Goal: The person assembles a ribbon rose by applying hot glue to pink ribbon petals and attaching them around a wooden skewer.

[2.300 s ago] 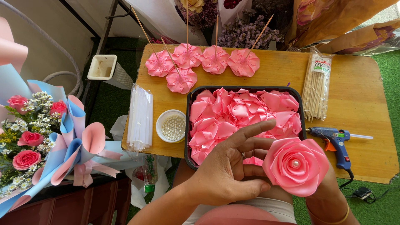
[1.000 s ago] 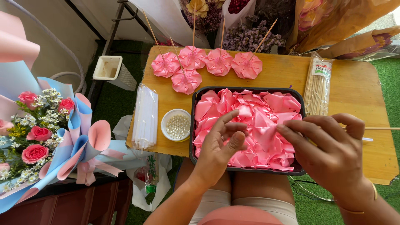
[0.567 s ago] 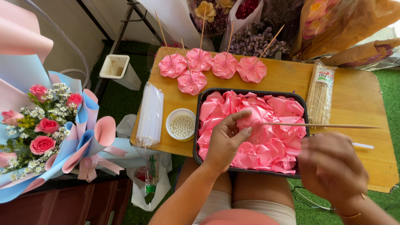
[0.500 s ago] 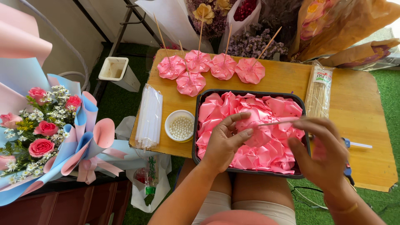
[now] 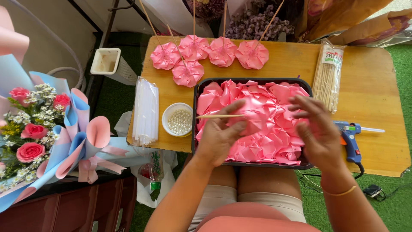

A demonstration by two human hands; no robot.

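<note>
Our left hand's [image 5: 219,135] grip pinches a thin wooden skewer [image 5: 219,116] and a folded pink ribbon petal [image 5: 253,114] over the black tray [image 5: 195,129] at frame centre. Our right hand [image 5: 315,126] hovers open and empty; we judge petal-wrapping just starting, needing a steady turn.

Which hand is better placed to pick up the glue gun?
Right, probably. The right hand hovers over the tray's right side, close to the blue glue gun on the table. The left hand already holds a wooden stick and pink petal, farther away.
</note>
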